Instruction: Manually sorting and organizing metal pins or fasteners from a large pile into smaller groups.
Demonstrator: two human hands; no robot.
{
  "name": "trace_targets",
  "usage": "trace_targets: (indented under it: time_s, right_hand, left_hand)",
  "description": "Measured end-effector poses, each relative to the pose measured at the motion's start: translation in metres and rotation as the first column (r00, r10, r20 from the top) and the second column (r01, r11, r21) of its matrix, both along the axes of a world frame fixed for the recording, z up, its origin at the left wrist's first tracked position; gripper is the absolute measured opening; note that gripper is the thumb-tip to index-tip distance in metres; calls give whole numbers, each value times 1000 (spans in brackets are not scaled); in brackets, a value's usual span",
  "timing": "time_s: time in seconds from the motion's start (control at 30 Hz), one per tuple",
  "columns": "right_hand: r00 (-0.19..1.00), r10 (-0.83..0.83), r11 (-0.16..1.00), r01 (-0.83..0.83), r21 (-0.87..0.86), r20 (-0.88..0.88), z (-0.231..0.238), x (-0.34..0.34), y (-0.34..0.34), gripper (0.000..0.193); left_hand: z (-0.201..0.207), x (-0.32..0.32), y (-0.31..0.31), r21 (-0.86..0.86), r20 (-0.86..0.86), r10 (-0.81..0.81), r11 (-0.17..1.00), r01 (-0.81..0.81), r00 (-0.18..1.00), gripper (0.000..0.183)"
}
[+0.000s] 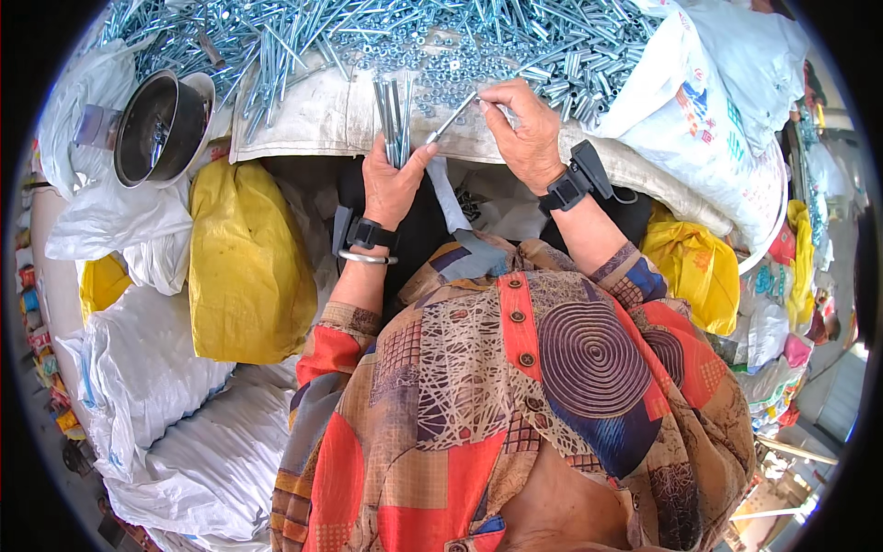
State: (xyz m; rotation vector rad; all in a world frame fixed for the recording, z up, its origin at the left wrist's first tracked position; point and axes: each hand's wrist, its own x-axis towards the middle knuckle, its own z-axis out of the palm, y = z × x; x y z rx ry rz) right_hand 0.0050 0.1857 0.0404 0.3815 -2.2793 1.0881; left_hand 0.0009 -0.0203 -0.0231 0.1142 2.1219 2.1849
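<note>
My left hand (390, 191) is closed around a bundle of slim metal bolts (390, 110) that stand upright out of its grip. Between that hand's thumb and finger slants one more metal bolt (453, 117), with a thicker sleeve at its lower end. The fingertips of my right hand (527, 133) pinch this bolt's upper end; whether a small nut is under them I cannot make out. Just beyond the hands lie loose nuts (451, 66). Long thin metal rods (285, 51) are heaped to the left, and short metal sleeves (589, 72) to the right.
The parts lie on a whitish cloth-covered work surface (303, 118). A dark round pan (123, 147) with a few metal pieces stands at its left. White plastic sacks (662, 87) rest at the right. Yellow bags (244, 267) hang below the edge, and white sacks (212, 451) lie lower left.
</note>
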Motion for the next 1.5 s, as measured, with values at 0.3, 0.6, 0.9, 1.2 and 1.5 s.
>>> trace_targets:
  time_s: [0.3,0.6,0.9,1.2,1.5]
  right_hand:
    - [977,6,895,90,-438,212,-9,-6,-7,9]
    - [997,16,999,-12,53,-71,4,-5,3,18]
    - [998,45,873,-18,487,-43,0,-62,30,9]
    - [956,-38,960,-46,276,292,-3,-70,25,12]
    - [677,574,721,-151,-676,460,14,-35,28,20]
  left_hand:
    - [2,0,0,6,38,-40,999,40,998,23]
    - [4,1,2,-102,-48,-16,995,11,999,29]
    - [12,2,4,-67,-16,-8,998,7,1000,28]
    - [7,0,3,-58,7,3,998,-3,1000,26]
    - [5,0,5,96,47,-15,995,10,999,24]
